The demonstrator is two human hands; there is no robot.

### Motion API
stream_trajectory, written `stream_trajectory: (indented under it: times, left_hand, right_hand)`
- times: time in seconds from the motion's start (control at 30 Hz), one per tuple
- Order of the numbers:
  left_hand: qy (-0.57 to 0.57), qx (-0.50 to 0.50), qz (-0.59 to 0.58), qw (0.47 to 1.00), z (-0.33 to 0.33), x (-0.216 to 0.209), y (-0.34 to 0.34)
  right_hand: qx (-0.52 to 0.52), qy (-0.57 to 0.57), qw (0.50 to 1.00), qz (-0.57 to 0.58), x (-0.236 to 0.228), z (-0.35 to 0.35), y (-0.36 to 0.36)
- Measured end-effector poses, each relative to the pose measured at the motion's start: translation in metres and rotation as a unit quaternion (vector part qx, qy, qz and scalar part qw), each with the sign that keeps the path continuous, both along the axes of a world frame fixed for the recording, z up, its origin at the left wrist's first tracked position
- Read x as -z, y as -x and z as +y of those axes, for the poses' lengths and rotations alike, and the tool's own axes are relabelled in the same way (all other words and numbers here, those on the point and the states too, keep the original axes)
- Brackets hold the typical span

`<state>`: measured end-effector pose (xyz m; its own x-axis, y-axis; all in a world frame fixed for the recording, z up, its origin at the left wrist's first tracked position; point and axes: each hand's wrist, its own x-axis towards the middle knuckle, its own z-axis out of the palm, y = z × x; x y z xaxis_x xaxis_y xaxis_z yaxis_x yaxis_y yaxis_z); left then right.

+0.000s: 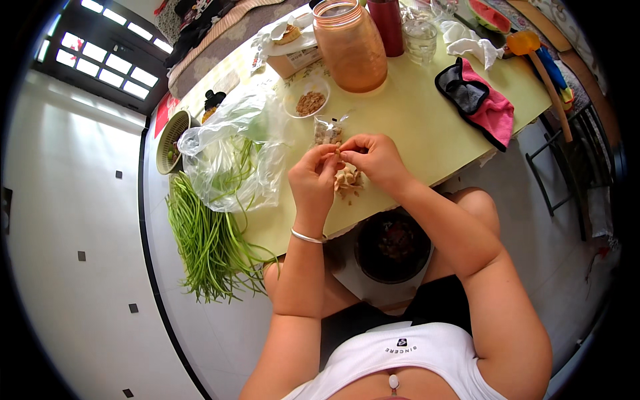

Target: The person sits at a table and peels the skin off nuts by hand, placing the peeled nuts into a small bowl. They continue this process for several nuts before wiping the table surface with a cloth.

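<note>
Over the pale yellow table [413,140], my left hand [312,181] and my right hand [379,161] meet with fingertips pinched together. A tiny brownish piece shows between them; its kind cannot be made out. Just below the fingertips lies a small heap of pale tan, broken pieces [348,181], partly covered by my hands. Beyond my hands is a small clear plastic bag [328,129] with light brown pieces inside. A white bowl [288,107] farther back holds brown, crumbly bits. A silver bangle [307,236] circles my left wrist.
Long green stems [207,243] overhang the table's left edge, partly inside a clear plastic bag [233,160]. Farther back stand a large orange-tinted jar [351,50] and a dark red bottle [386,27]. A pink-and-grey cloth [483,103] lies right. Below the edge sits a dark bin [392,267].
</note>
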<state>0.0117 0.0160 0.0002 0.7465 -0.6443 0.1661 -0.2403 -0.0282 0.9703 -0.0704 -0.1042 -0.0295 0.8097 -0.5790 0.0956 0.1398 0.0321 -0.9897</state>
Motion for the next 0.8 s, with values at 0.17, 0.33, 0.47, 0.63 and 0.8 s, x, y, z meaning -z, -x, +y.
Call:
stream_trajectory:
  times: [0.17,0.33,0.47,0.63,0.8]
  left_hand:
    - [0.025,0.006,-0.048,0.999,0.001,0.010,-0.009]
    - [-0.037,-0.011,-0.108,0.993,0.003,0.003,-0.005]
    - [-0.017,-0.026,-0.068,0.997,0.006,0.005,-0.007]
    - [-0.038,-0.051,-0.056,0.996,0.006,0.004,-0.004]
    - [-0.036,-0.070,-0.138,0.987,0.004,0.006,0.001]
  right_hand:
    - [-0.055,-0.122,0.991,0.004,0.003,-0.003,0.000]
    - [-0.047,-0.113,0.992,0.014,0.003,0.001,-0.002]
    - [-0.028,-0.022,0.999,0.014,-0.003,0.006,-0.002]
    - [-0.004,0.023,1.000,0.018,-0.007,0.013,0.000]
    - [0.019,0.005,0.999,0.027,-0.003,0.018,0.001]
